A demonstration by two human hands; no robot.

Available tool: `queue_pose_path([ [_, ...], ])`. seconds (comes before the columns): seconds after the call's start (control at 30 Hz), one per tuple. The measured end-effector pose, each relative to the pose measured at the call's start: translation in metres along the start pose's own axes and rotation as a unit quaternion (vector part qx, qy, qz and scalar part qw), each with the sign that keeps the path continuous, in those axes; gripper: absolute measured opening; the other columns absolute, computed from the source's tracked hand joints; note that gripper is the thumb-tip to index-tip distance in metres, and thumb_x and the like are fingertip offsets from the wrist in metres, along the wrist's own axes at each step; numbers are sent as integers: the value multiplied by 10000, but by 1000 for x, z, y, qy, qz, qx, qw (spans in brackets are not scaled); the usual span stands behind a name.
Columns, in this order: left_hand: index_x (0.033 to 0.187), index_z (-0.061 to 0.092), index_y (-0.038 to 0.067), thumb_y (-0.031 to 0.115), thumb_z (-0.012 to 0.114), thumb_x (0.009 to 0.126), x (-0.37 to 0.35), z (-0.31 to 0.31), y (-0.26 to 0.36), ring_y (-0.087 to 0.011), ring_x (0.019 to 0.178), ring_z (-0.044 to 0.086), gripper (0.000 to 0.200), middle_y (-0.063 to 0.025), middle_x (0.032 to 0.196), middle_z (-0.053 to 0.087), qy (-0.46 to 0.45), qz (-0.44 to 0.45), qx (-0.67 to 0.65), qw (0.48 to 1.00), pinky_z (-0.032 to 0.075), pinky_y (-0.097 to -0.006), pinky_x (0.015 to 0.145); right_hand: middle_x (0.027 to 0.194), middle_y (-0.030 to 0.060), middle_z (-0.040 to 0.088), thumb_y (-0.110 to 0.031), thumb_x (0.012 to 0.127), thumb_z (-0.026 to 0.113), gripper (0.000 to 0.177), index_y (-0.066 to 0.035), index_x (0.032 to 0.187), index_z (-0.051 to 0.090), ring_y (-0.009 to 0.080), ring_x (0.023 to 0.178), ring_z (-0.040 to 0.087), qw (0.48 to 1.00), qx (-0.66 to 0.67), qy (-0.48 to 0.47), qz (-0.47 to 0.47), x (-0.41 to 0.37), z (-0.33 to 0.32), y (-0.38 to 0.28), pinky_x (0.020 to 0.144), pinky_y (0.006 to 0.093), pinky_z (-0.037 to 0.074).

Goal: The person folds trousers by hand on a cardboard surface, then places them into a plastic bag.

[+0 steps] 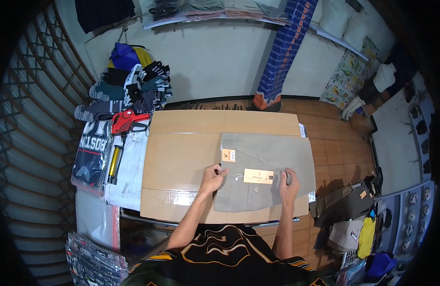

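Seen from the head camera, the folded grey garment point(267, 157) lay on a cardboard sheet point(181, 157). The left hand point(214, 175) pinched its left edge, fingers closed. The right hand point(289, 182) rested on its right side; I could not tell its grip.

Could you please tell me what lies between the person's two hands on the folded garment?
In the head view, a tan rectangular paper tag lies on the folded grey-green fabric garment, between the left hand and the right hand.
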State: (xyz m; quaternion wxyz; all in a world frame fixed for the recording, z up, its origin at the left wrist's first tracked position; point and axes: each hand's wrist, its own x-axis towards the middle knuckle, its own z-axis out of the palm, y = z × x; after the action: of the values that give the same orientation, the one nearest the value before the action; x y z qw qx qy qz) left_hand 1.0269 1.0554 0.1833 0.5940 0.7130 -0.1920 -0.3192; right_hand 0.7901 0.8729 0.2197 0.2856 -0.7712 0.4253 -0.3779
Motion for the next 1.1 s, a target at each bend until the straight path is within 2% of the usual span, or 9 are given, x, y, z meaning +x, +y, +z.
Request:
queue_pose_path([
  [0.2, 656, 522, 95, 103, 754, 865, -4, -65, -5, -49, 602, 397, 313, 59, 638, 467, 14, -12, -21, 1000, 318, -259, 526, 1207, 233, 663, -56, 896, 668, 225, 44, 1097, 656, 414, 1187, 597, 995, -43, 66, 54, -20, -19, 26, 1017, 435, 467],
  [0.3, 658, 526, 89, 88, 756, 850, -5, -93, -16, -52, 618, 405, 300, 55, 655, 474, 34, -25, -12, 999, 332, -258, 553, 1297, 225, 624, -105, 899, 677, 279, -1, 1157, 652, 419, 1287, 522, 994, -75, 58, 56, -24, -21, 37, 1078, 471, 408],
  [0.37, 660, 529, 90, 89, 766, 835, -15, -110, -23, -56, 612, 400, 295, 58, 652, 471, 51, 14, -9, 999, 333, -257, 558, 1441, 214, 521, -186, 900, 686, 366, -58, 1238, 636, 420, 1397, 405, 980, -187, 31, 60, -33, -24, 33, 1138, 589, 282],
  [0.4, 661, 524, 94, 86, 768, 829, -18, -119, -22, -59, 615, 403, 297, 58, 647, 468, 66, -7, -20, 998, 332, -253, 558, 1441, 214, 521, -186, 900, 686, 366, -58, 1238, 636, 420, 1397, 405, 980, -186, 30, 62, -35, -21, 30, 1138, 589, 282],
  [0.47, 660, 519, 95, 80, 767, 828, -19, -152, -31, -58, 618, 407, 300, 58, 646, 471, 97, -7, -7, 995, 331, -250, 558, 1505, 231, 447, -241, 890, 699, 414, -84, 1265, 625, 427, 1434, 346, 960, -257, 17, 114, -35, -10, 14, 1126, 688, 216],
  [0.5, 660, 514, 95, 73, 765, 827, -19, -168, -36, -57, 620, 411, 303, 57, 646, 474, 128, -6, 3, 992, 331, -248, 558, 1505, 231, 447, -241, 890, 699, 414, -84, 1265, 625, 427, 1434, 346, 960, -256, 15, 113, -36, -7, 13, 1126, 688, 216],
  [0.57, 660, 512, 93, 66, 762, 828, -24, -193, -35, -55, 616, 410, 303, 56, 647, 477, 156, -3, 13, 988, 331, -246, 556, 1556, 219, 380, -308, 891, 690, 518, -113, 1357, 576, 450, 1475, 256, 960, -251, -34, 119, -36, 1, 11, 1097, 774, 100],
  [0.9, 684, 510, 98, 26, 705, 871, -29, -289, -55, -32, 600, 406, 280, 64, 648, 496, 260, 14, 85, 962, 336, -233, 548, 1561, 249, 353, -360, 913, 671, 572, -103, 1407, 543, 436, 1472, 263, 961, -256, -90, 43, -53, 77, -44, 1095, 772, 109],
  [1.1, 670, 485, 40, 70, 729, 837, -25, -321, -66, -79, 579, 420, 297, -1, 603, 487, 357, 53, 187, 914, 371, -286, 548, 1554, 230, 376, -326, 916, 659, 552, -67, 1392, 553, 446, 1445, 297, 976, -149, -157, 16, -49, 79, -54, 1108, 745, 137],
])
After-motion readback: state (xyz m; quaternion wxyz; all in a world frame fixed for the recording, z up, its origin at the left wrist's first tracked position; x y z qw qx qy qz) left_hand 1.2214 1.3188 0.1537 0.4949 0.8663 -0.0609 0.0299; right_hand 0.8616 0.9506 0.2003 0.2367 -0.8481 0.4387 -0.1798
